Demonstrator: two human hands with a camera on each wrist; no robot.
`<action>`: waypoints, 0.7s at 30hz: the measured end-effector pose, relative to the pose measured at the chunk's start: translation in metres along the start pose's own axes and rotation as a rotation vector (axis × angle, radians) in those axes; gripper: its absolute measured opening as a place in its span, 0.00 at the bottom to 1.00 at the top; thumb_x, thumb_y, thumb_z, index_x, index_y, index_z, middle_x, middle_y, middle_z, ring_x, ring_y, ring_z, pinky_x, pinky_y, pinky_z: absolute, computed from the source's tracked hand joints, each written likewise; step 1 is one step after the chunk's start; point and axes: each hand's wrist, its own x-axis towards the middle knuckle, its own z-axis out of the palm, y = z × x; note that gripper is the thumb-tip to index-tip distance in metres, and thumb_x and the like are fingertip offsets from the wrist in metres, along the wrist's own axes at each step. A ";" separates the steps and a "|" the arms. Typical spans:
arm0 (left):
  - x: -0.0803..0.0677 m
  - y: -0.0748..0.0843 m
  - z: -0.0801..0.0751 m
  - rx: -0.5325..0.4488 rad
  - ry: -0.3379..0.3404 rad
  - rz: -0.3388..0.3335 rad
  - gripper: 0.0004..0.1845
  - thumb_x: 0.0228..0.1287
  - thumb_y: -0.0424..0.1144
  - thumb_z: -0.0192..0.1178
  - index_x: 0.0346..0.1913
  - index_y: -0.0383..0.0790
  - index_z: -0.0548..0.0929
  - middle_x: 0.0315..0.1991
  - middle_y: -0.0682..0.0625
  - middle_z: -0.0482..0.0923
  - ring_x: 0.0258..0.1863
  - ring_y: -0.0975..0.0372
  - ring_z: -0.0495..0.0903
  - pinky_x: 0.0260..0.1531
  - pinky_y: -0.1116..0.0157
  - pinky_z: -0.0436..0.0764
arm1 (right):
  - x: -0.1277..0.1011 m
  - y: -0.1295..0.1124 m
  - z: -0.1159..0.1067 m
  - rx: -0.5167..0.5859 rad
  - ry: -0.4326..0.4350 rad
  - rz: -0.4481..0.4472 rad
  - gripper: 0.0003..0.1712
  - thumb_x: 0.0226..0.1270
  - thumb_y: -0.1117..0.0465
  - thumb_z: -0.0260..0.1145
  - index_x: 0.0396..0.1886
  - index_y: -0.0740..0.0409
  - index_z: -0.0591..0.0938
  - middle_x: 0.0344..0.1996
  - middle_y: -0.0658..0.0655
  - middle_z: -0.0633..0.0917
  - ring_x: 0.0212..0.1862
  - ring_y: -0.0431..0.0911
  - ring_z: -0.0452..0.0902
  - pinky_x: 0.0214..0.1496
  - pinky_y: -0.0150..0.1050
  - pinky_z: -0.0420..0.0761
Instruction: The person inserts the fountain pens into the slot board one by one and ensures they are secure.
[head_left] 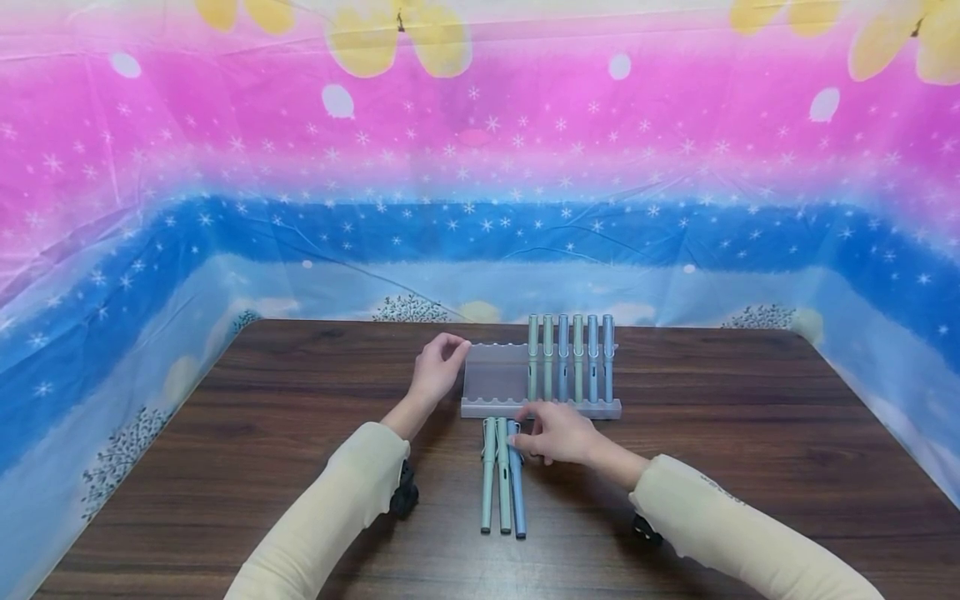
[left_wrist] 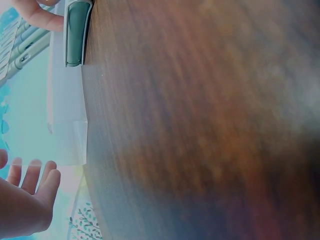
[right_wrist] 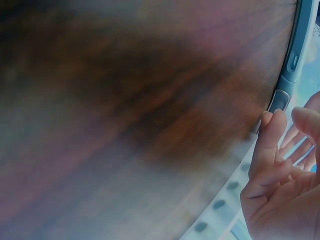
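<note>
My left hand [head_left: 437, 364] pinches the upper left corner of a clear pen rack [head_left: 498, 371] between thumb and fingers. In the left wrist view, the left hand's fingers [left_wrist: 37, 182] show at the rack's end. Below the rack, two green pens [head_left: 487, 492] [head_left: 504, 492] lie side by side, caps toward it. A blue pen [head_left: 518, 500] lies slightly slanted at their right. My right hand [head_left: 558, 433] holds this pen near its cap end, thumb and forefinger curled at it. The right wrist view shows the fingertips at the cap, part of which they hide.
Several green and blue pens [head_left: 577, 375] stand in the right part of the rack, with bare slots at its left. Dark wood tabletop [head_left: 225, 467] surrounds everything. A patterned cloth [head_left: 480, 233] hangs along the table's back and sides.
</note>
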 end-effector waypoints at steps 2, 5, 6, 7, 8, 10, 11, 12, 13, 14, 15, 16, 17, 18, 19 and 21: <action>0.000 0.000 0.000 0.000 0.000 0.001 0.11 0.63 0.41 0.52 0.40 0.36 0.76 0.39 0.45 0.76 0.40 0.56 0.74 0.42 0.60 0.72 | 0.000 -0.001 0.000 -0.011 0.002 0.003 0.23 0.58 0.52 0.61 0.49 0.61 0.74 0.14 0.49 0.76 0.14 0.42 0.72 0.14 0.36 0.68; 0.000 0.000 0.000 -0.002 0.001 0.002 0.11 0.63 0.41 0.52 0.40 0.35 0.76 0.39 0.45 0.76 0.39 0.56 0.74 0.42 0.60 0.71 | 0.000 -0.002 0.001 -0.021 0.000 0.005 0.23 0.58 0.52 0.61 0.49 0.61 0.74 0.13 0.48 0.75 0.13 0.42 0.71 0.14 0.35 0.67; 0.000 0.000 0.000 -0.002 0.002 0.003 0.11 0.63 0.41 0.52 0.40 0.35 0.76 0.39 0.45 0.76 0.40 0.56 0.74 0.42 0.60 0.71 | 0.000 -0.002 0.001 -0.023 -0.003 0.003 0.23 0.58 0.53 0.62 0.49 0.61 0.74 0.13 0.48 0.75 0.13 0.42 0.71 0.14 0.35 0.67; 0.000 0.000 0.000 -0.002 0.001 0.004 0.11 0.63 0.41 0.52 0.40 0.35 0.76 0.39 0.45 0.76 0.40 0.56 0.74 0.42 0.60 0.71 | 0.000 -0.002 0.001 -0.020 -0.006 0.001 0.23 0.58 0.53 0.62 0.49 0.61 0.73 0.12 0.48 0.75 0.13 0.42 0.70 0.14 0.35 0.68; 0.000 -0.001 0.000 -0.003 0.001 0.005 0.11 0.63 0.41 0.52 0.40 0.35 0.76 0.39 0.45 0.76 0.40 0.56 0.74 0.43 0.60 0.71 | 0.000 -0.002 0.001 -0.017 -0.009 -0.002 0.23 0.57 0.53 0.62 0.49 0.62 0.73 0.12 0.48 0.74 0.13 0.42 0.70 0.14 0.35 0.68; 0.000 -0.001 0.000 -0.003 0.001 0.006 0.11 0.63 0.41 0.52 0.40 0.35 0.76 0.39 0.45 0.76 0.40 0.56 0.74 0.43 0.60 0.71 | -0.001 -0.002 0.001 -0.008 -0.013 -0.006 0.23 0.57 0.55 0.62 0.49 0.63 0.73 0.13 0.48 0.75 0.13 0.42 0.70 0.14 0.36 0.69; 0.000 -0.001 0.000 -0.004 0.001 0.007 0.11 0.63 0.41 0.52 0.40 0.35 0.76 0.39 0.45 0.76 0.40 0.56 0.74 0.43 0.60 0.71 | -0.001 -0.002 0.001 -0.002 -0.015 -0.008 0.23 0.57 0.55 0.62 0.49 0.64 0.73 0.13 0.48 0.75 0.13 0.42 0.70 0.14 0.36 0.70; 0.000 0.000 0.000 -0.006 0.000 0.007 0.11 0.63 0.41 0.52 0.40 0.35 0.76 0.39 0.45 0.76 0.40 0.56 0.74 0.43 0.60 0.71 | -0.002 -0.002 0.001 0.007 -0.018 -0.008 0.23 0.57 0.56 0.62 0.49 0.64 0.73 0.13 0.48 0.75 0.13 0.42 0.71 0.15 0.36 0.70; 0.000 0.000 0.000 -0.007 -0.001 0.007 0.11 0.63 0.41 0.52 0.40 0.35 0.76 0.39 0.45 0.76 0.41 0.56 0.74 0.43 0.60 0.71 | -0.002 -0.001 0.001 0.014 -0.020 -0.006 0.23 0.57 0.57 0.62 0.49 0.64 0.73 0.13 0.48 0.75 0.13 0.42 0.71 0.15 0.37 0.71; 0.000 0.000 0.000 -0.008 0.000 0.007 0.11 0.63 0.41 0.52 0.40 0.35 0.76 0.39 0.45 0.76 0.41 0.56 0.74 0.43 0.60 0.71 | -0.002 -0.001 0.000 0.020 -0.021 -0.002 0.22 0.57 0.57 0.62 0.49 0.65 0.73 0.14 0.48 0.76 0.13 0.43 0.71 0.15 0.37 0.72; 0.000 0.000 0.000 -0.008 0.001 0.007 0.11 0.63 0.41 0.52 0.40 0.35 0.76 0.39 0.45 0.76 0.41 0.56 0.74 0.43 0.60 0.71 | -0.003 0.000 0.000 0.027 -0.024 0.003 0.22 0.57 0.58 0.62 0.49 0.65 0.72 0.14 0.49 0.76 0.14 0.43 0.72 0.16 0.37 0.72; 0.000 0.000 0.000 -0.007 0.002 0.007 0.11 0.63 0.41 0.53 0.40 0.35 0.76 0.38 0.45 0.76 0.41 0.56 0.74 0.43 0.60 0.71 | -0.003 0.001 -0.001 0.039 -0.027 0.009 0.22 0.56 0.58 0.62 0.49 0.64 0.72 0.14 0.49 0.76 0.14 0.43 0.72 0.16 0.37 0.72; 0.000 0.000 0.000 -0.007 0.003 0.007 0.11 0.63 0.41 0.53 0.40 0.35 0.76 0.38 0.45 0.76 0.41 0.56 0.73 0.43 0.60 0.71 | -0.004 0.003 -0.001 0.044 -0.031 0.014 0.22 0.56 0.58 0.62 0.49 0.64 0.72 0.14 0.49 0.76 0.14 0.43 0.72 0.16 0.37 0.72; 0.000 0.000 0.000 -0.006 0.004 0.007 0.11 0.63 0.41 0.53 0.40 0.35 0.76 0.38 0.45 0.76 0.40 0.56 0.73 0.43 0.60 0.71 | -0.004 0.004 -0.002 0.052 -0.033 0.018 0.22 0.56 0.58 0.62 0.49 0.64 0.72 0.15 0.49 0.76 0.14 0.44 0.72 0.17 0.37 0.73; 0.001 0.000 0.000 -0.006 0.003 0.007 0.11 0.63 0.41 0.53 0.40 0.35 0.76 0.38 0.45 0.76 0.41 0.56 0.73 0.43 0.60 0.71 | -0.005 0.005 -0.003 0.056 -0.036 0.021 0.21 0.56 0.58 0.62 0.48 0.63 0.72 0.15 0.50 0.76 0.14 0.44 0.72 0.17 0.37 0.73; 0.001 -0.001 0.000 -0.004 0.001 0.007 0.11 0.63 0.41 0.53 0.40 0.35 0.76 0.39 0.45 0.76 0.41 0.56 0.73 0.43 0.60 0.71 | -0.005 0.007 -0.004 0.063 -0.039 0.024 0.20 0.56 0.60 0.62 0.47 0.62 0.72 0.15 0.50 0.76 0.14 0.44 0.72 0.17 0.37 0.73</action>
